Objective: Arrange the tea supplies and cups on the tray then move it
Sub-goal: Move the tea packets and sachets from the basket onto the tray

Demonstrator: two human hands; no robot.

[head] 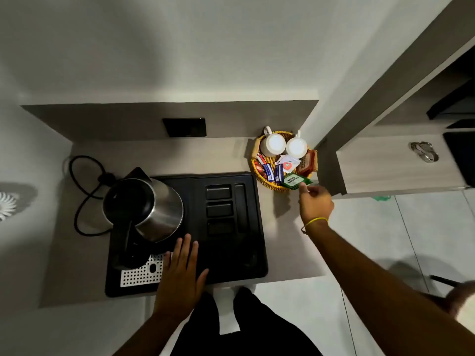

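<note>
A black tray point(257, 255) lies on the grey counter, with a steel kettle point(146, 209) on its left half and empty slots on the right. My left hand point(181, 273) rests flat on the tray's front, fingers spread. At the counter's back right stands a woven basket point(259, 173) holding two white cups point(273, 144) upside down, several sachets and a green tea packet point(294, 181). My right hand point(314, 201) reaches to the basket's near rim, fingertips pinching the edge of the green tea packet.
The kettle's black cord point(82, 191) loops on the counter to the left. A black wall socket point(184, 127) sits behind the tray. A cabinet with a metal handle point(424, 151) stands to the right of the basket. Tiled floor lies below.
</note>
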